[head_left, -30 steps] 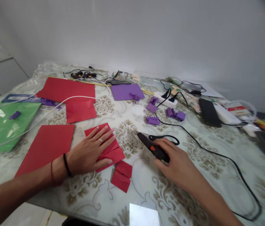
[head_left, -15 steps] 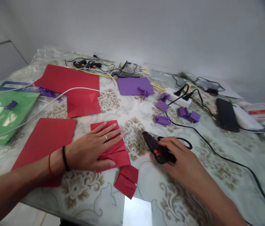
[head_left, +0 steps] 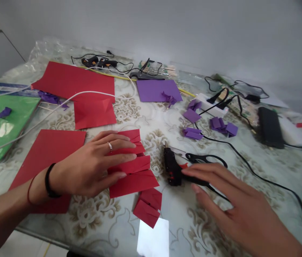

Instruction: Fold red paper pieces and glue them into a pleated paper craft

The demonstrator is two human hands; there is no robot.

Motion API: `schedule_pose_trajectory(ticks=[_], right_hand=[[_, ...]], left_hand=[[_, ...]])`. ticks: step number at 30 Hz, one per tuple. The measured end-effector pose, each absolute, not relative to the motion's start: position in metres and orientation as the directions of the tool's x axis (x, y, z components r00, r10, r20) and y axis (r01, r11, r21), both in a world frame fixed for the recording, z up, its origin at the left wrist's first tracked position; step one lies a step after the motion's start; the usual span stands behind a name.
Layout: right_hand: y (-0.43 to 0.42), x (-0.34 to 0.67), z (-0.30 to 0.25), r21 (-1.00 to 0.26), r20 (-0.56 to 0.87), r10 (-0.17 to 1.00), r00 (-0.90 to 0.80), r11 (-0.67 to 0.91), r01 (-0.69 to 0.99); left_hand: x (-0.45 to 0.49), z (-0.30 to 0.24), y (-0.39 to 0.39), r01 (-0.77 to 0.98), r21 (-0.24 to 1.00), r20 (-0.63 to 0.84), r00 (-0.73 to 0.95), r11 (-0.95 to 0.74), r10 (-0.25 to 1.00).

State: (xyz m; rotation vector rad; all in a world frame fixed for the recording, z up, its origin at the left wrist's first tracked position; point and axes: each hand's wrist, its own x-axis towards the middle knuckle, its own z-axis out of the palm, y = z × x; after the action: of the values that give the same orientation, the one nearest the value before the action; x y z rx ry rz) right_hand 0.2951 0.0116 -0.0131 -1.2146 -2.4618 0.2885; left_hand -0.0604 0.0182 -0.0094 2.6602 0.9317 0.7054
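My left hand (head_left: pixel 97 159) lies with spread fingers over a red sheet with folds and slits (head_left: pixel 133 167), its fingertips on the paper. A smaller folded red piece (head_left: pixel 148 207) sits at that sheet's near corner. My right hand (head_left: pixel 236 200) is open, with fingers apart, beside a black glue gun (head_left: pixel 171 166). Its index fingertip is at the gun's handle; whether it touches I cannot tell. The gun lies on its side, nozzle pointing away. Just behind the gun are scissors with black handles (head_left: pixel 207 159), partly covered by it.
More red paper lies at left (head_left: pixel 57 153) and further back (head_left: pixel 86 80). Folded purple pieces (head_left: pixel 222 125) and a purple sheet (head_left: pixel 158 90) lie beyond. A power strip (head_left: pixel 209 106), a black cord (head_left: pixel 236 148), a white cable (head_left: pixel 73 95) and a green packet (head_left: pixel 11 121) are around.
My right hand has let go of the glue gun, which now rests on the table, and has drawn back toward the right. My left hand's fingers have slid left and arched slightly on the red sheet.
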Motion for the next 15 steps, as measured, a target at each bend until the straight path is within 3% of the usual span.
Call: schedule_pose_trajectory(ticks=[7,15], right_hand=[[-0.022,0.240,-0.024,-0.360,0.135,0.612,-0.780,0.763,0.536],[-0.025,0.238,-0.041,-0.441,0.038,0.669,-0.742,0.677,0.589]], left_hand=[[-0.055,-0.024,0.014,0.529,0.343,0.319,0.711,-0.776,0.626],[-0.058,-0.032,0.015,0.560,0.346,0.215,0.734,-0.753,0.645]])
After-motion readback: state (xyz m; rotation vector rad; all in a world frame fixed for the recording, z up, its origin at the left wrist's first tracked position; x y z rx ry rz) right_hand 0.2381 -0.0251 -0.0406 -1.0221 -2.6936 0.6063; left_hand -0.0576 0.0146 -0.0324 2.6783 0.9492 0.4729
